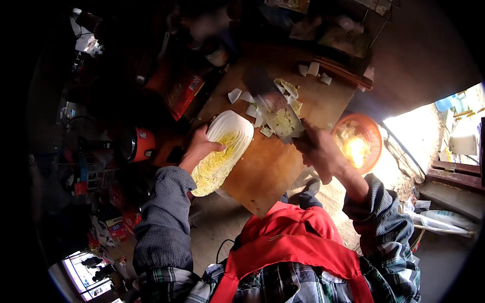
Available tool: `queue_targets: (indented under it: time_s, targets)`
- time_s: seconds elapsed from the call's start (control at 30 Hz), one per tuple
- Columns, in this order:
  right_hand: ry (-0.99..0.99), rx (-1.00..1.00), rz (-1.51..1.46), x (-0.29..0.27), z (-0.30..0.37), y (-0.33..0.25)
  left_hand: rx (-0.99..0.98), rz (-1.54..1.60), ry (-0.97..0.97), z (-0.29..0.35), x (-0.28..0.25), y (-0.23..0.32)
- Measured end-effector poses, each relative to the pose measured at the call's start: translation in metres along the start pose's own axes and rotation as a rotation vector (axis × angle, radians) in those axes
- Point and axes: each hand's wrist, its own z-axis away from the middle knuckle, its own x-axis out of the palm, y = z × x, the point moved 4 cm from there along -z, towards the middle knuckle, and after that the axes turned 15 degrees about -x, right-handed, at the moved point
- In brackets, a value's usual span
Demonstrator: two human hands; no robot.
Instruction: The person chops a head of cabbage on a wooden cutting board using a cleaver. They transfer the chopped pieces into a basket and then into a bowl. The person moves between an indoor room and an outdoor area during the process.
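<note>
In my left hand (202, 147) is a long napa cabbage (231, 139), pale at the far end and yellow-green toward me, tilted over the left edge of the wooden board (273, 166). The thumb lies across its leaves. My right hand (323, 151) grips a cleaver (270, 103), whose broad blade points away to the far left above the board. Bits of leaf stick to the blade. Cut cabbage pieces (290, 90) lie around and partly under the blade, and a few white chunks (313, 69) sit near the board's far edge.
An orange plastic basket (376, 139) with pale pieces in it stands right of the board. A red box (186, 95) lies off the board's left side, with a red appliance (139, 145) farther left. A wire rack (379, 20) rises at the far right. Much of the left is dark.
</note>
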Motion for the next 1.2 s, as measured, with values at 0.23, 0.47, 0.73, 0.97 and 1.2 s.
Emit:
queue_targets:
  time_s: [0.23,0.47,0.73,0.97,1.2]
  targets:
    - [-0.157,-0.059,0.207,0.033,-0.021,-0.012,0.065,-0.118,0.114,0.012,0.025,-0.002]
    - [-0.198,0.145,0.179,0.048,-0.029,-0.022,0.137,-0.135,0.177,0.023,0.026,0.001]
    - [-0.252,0.083,0.311,0.052,-0.032,-0.034,0.187,-0.167,0.22,0.013,0.027,-0.008]
    - [-0.355,0.017,0.478,0.063,-0.048,-0.044,0.221,-0.309,0.353,0.014,0.032,-0.009]
    - [-0.458,-0.012,0.631,0.078,-0.072,-0.051,0.112,-0.308,0.274,0.006,0.032,-0.022]
